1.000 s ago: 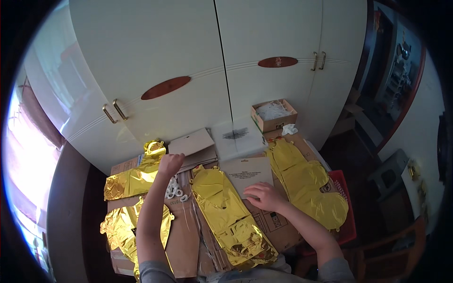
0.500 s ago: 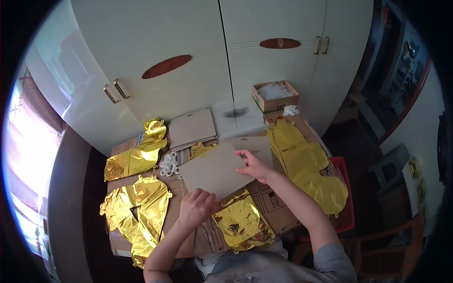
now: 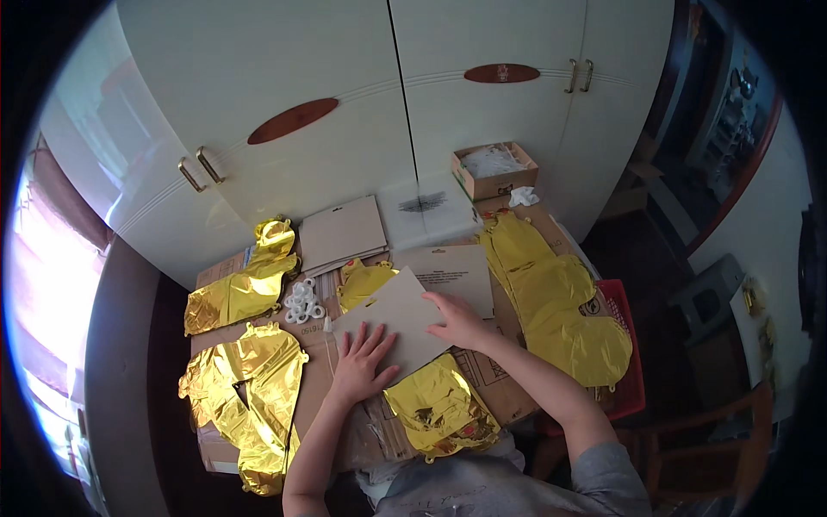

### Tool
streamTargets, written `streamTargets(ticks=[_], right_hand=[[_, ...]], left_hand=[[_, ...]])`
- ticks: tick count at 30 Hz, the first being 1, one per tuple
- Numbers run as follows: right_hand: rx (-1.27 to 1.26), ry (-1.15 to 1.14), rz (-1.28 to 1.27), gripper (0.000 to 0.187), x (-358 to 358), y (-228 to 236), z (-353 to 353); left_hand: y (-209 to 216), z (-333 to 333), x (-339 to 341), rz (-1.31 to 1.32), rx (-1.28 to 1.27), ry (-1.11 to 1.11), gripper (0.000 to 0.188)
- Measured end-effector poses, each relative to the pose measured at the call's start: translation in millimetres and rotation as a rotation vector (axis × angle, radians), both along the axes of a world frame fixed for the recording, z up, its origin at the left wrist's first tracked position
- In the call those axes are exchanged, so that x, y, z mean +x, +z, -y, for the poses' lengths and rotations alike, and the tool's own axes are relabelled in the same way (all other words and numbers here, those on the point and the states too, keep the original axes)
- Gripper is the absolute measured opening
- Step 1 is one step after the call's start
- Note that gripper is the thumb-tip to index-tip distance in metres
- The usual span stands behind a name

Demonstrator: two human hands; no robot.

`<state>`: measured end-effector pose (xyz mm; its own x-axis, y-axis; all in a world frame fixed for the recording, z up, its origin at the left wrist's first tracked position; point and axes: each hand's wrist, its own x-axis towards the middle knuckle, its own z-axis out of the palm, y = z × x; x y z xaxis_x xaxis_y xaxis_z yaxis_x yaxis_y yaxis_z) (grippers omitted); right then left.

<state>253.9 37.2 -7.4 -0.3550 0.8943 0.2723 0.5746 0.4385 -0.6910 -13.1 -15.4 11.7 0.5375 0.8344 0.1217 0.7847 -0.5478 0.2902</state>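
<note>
My left hand (image 3: pixel 362 366) lies with fingers spread flat on a plain grey-beige cardboard card (image 3: pixel 398 312) with a small slot near its edge. My right hand (image 3: pixel 458 322) grips the card's right edge between thumb and fingers. Behind it lies another card (image 3: pixel 457 269) with printed lines on it. A folded gold foil balloon (image 3: pixel 444 409) rests just in front of the held card, close to my body. Part of another gold foil piece (image 3: pixel 363 283) shows beyond the card's far edge.
A stack of cards (image 3: pixel 340 237) and white rings (image 3: pixel 303 302) lie farther back. Flat gold foil balloons (image 3: pixel 245 388) spread at the left, more yellow-gold ones (image 3: pixel 551 297) at the right. A small box (image 3: pixel 495 172) stands by the cabinet; a red basket (image 3: pixel 636 379) sits at the right edge.
My left hand has gone from curled at the card's near edge to spread flat on it. The card has turned and lowered; its slot now shows. My right hand stays at its right edge.
</note>
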Motion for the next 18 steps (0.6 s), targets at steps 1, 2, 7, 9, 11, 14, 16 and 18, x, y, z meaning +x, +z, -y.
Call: streamTargets(ticks=[1, 2, 7, 9, 11, 14, 16, 18], right_hand=[[0.028, -0.026, 0.057, 0.064, 0.9, -2.5, 0.4], [0.058, -0.051, 0.114, 0.063, 1.9, -4.6, 0.4], [0.153, -0.074, 0.221, 0.055, 4.7, -7.7, 2.6], [0.168, -0.068, 0.229, 0.051, 5.4, -6.9, 5.9], [0.194, -0.07, 0.243, 0.048, 6.0, -5.9, 8.6], [0.244, -0.076, 0.256, 0.046, 7.0, -5.1, 12.6], [0.282, -0.069, 0.262, 0.045, 8.2, -4.6, 15.5], [0.321, -0.046, 0.272, 0.042, 10.6, -4.5, 19.0]], left_hand=[[-0.1, -0.7, 0.3, -0.007, 0.009, -0.003, 0.066], [0.0, -1.0, 0.7, -0.013, 0.007, -0.001, 0.066], [-2.6, -1.4, 1.9, -0.063, 0.046, -0.007, 0.062], [-2.4, -1.2, 1.9, -0.061, 0.053, -0.015, 0.06], [-2.4, -1.3, 2.0, -0.061, 0.058, -0.019, 0.059], [-2.5, -1.7, 2.0, -0.065, 0.059, -0.021, 0.057], [-1.1, -2.1, 2.4, -0.072, 0.059, -0.028, 0.057], [1.8, -2.5, 3.0, -0.076, 0.033, -0.035, 0.057]])
